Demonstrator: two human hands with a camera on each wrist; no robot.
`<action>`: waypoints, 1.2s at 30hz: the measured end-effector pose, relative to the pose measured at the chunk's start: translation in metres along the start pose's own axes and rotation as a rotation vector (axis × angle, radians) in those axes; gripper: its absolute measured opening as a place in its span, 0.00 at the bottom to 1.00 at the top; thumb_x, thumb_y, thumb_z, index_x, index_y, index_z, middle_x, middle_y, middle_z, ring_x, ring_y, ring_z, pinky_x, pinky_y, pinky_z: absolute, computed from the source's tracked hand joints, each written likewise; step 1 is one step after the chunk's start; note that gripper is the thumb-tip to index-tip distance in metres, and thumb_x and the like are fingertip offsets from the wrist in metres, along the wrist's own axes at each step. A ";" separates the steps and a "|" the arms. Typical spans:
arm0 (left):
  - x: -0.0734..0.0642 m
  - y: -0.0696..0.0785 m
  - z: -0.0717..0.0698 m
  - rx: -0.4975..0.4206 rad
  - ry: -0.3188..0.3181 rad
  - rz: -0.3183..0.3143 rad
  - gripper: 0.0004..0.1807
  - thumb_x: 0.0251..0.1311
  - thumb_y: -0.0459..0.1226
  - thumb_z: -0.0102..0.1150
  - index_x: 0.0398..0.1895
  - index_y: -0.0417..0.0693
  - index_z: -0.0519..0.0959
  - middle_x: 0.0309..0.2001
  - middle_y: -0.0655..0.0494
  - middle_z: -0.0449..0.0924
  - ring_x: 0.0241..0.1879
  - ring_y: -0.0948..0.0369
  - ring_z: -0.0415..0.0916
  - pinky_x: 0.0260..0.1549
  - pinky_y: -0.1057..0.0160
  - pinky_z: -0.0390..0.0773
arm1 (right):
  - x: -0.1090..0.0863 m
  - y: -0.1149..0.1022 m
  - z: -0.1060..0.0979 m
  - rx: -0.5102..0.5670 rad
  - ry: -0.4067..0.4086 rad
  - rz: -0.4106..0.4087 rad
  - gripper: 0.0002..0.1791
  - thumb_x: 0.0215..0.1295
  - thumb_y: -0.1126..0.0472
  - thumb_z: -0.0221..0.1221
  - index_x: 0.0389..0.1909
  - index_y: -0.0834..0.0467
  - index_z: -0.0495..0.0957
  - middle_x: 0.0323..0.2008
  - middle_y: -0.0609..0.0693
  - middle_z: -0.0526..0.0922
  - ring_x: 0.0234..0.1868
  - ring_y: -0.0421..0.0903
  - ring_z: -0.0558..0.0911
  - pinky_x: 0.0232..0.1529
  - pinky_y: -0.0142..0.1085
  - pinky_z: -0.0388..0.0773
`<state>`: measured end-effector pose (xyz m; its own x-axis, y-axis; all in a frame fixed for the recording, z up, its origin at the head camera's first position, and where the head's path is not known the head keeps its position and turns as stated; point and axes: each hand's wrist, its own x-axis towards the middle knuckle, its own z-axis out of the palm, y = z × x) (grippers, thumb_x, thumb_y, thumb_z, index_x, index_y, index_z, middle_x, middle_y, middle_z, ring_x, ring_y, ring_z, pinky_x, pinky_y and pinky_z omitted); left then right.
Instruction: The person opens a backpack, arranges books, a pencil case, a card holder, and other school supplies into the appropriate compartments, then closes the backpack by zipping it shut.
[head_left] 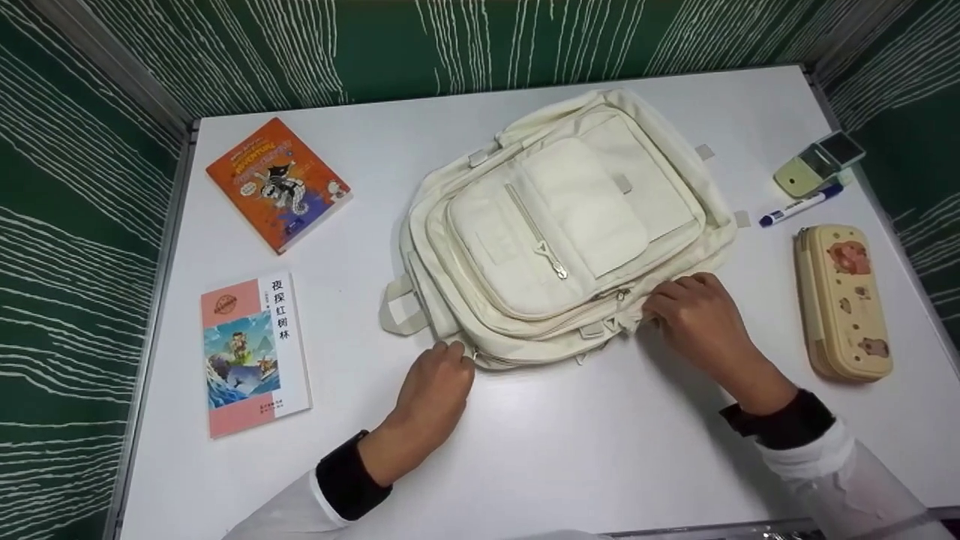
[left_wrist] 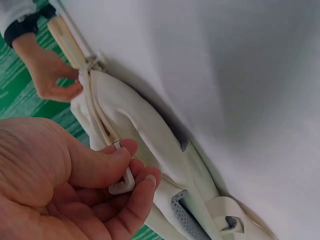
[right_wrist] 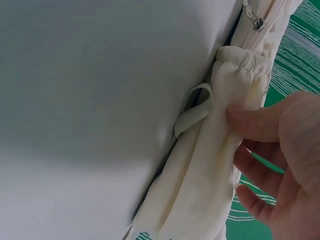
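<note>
A cream backpack (head_left: 547, 217) lies tilted on the white table with its front pocket facing up. At its near left corner my left hand (head_left: 439, 390) pinches a zipper pull (left_wrist: 122, 175) between thumb and fingers; the left wrist view shows the zipper running up from it along the bag's edge. My right hand (head_left: 701, 322) is on the near right side of the bag. In the right wrist view, its thumb and fingers pinch the fabric of a gathered side pocket (right_wrist: 235, 100), beside a small fabric loop (right_wrist: 195, 112).
Left of the bag lie an orange book (head_left: 277, 184) and a pink-and-white book (head_left: 251, 352). On the right are a beige pencil case (head_left: 844, 304), a blue-capped marker (head_left: 801, 205) and a small green gadget (head_left: 817, 163). Green walls with white streaks stand around the table.
</note>
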<state>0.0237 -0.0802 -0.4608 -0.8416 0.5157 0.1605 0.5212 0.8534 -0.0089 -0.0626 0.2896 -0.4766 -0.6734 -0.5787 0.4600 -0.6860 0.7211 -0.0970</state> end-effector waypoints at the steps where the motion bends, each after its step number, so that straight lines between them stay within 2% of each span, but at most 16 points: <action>1: -0.001 0.003 0.000 0.008 -0.005 0.019 0.07 0.45 0.24 0.76 0.25 0.38 0.86 0.25 0.53 0.74 0.27 0.60 0.72 0.23 0.66 0.72 | 0.000 0.001 0.000 -0.002 0.000 0.010 0.14 0.42 0.82 0.67 0.25 0.61 0.84 0.27 0.55 0.86 0.30 0.59 0.83 0.37 0.53 0.75; 7: -0.004 0.020 0.003 0.048 -0.049 0.104 0.08 0.47 0.28 0.78 0.27 0.43 0.86 0.27 0.55 0.75 0.30 0.62 0.73 0.26 0.70 0.72 | 0.003 0.010 0.002 -0.020 0.004 0.047 0.12 0.45 0.82 0.68 0.26 0.63 0.84 0.29 0.58 0.87 0.32 0.61 0.85 0.40 0.56 0.77; 13: -0.002 0.033 0.005 0.041 -0.072 0.149 0.08 0.48 0.28 0.78 0.32 0.42 0.87 0.30 0.54 0.78 0.31 0.63 0.76 0.29 0.70 0.75 | 0.006 0.019 0.005 -0.027 0.008 0.056 0.10 0.49 0.82 0.66 0.28 0.65 0.83 0.30 0.60 0.86 0.32 0.63 0.85 0.41 0.58 0.77; 18: 0.003 0.042 0.005 0.035 -0.109 0.203 0.10 0.51 0.28 0.77 0.36 0.41 0.88 0.31 0.54 0.79 0.32 0.63 0.76 0.30 0.70 0.77 | 0.012 0.029 0.009 -0.014 0.024 0.064 0.12 0.47 0.85 0.63 0.28 0.66 0.83 0.31 0.61 0.86 0.32 0.63 0.85 0.46 0.60 0.76; 22: 0.007 0.048 0.006 0.051 -0.085 0.241 0.10 0.52 0.30 0.77 0.37 0.42 0.88 0.31 0.55 0.78 0.31 0.64 0.76 0.29 0.70 0.76 | 0.018 0.038 0.012 -0.002 0.016 0.094 0.12 0.46 0.85 0.66 0.28 0.67 0.83 0.32 0.62 0.87 0.34 0.63 0.85 0.47 0.62 0.75; 28: 0.013 0.052 0.008 0.038 -0.012 0.240 0.08 0.52 0.30 0.76 0.34 0.45 0.86 0.29 0.57 0.76 0.30 0.64 0.75 0.25 0.70 0.73 | 0.029 0.047 0.013 0.020 0.029 0.124 0.12 0.48 0.85 0.67 0.28 0.67 0.83 0.32 0.62 0.87 0.37 0.63 0.86 0.46 0.60 0.76; 32: 0.017 0.053 0.009 0.002 0.015 0.228 0.08 0.52 0.31 0.75 0.33 0.46 0.84 0.28 0.57 0.75 0.29 0.64 0.75 0.23 0.71 0.73 | 0.034 0.027 0.008 -0.034 0.099 0.162 0.12 0.48 0.84 0.61 0.32 0.67 0.82 0.37 0.63 0.87 0.39 0.65 0.84 0.43 0.61 0.76; 34: 0.017 0.052 0.010 -0.036 0.031 0.221 0.08 0.52 0.30 0.74 0.31 0.46 0.82 0.28 0.57 0.75 0.29 0.63 0.75 0.23 0.71 0.74 | 0.035 0.004 0.004 -0.005 0.131 0.158 0.13 0.49 0.81 0.59 0.36 0.69 0.82 0.41 0.65 0.87 0.42 0.67 0.84 0.44 0.62 0.76; 36: 0.017 0.051 0.011 -0.076 0.055 0.212 0.08 0.52 0.28 0.72 0.30 0.46 0.81 0.27 0.56 0.75 0.28 0.63 0.75 0.22 0.70 0.74 | 0.034 -0.023 0.002 0.073 0.132 0.117 0.13 0.54 0.77 0.61 0.41 0.69 0.83 0.45 0.66 0.86 0.45 0.67 0.84 0.48 0.61 0.76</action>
<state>0.0342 -0.0267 -0.4690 -0.7042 0.6762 0.2164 0.6966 0.7170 0.0263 -0.0705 0.2525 -0.4600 -0.7113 -0.4339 0.5530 -0.6261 0.7486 -0.2180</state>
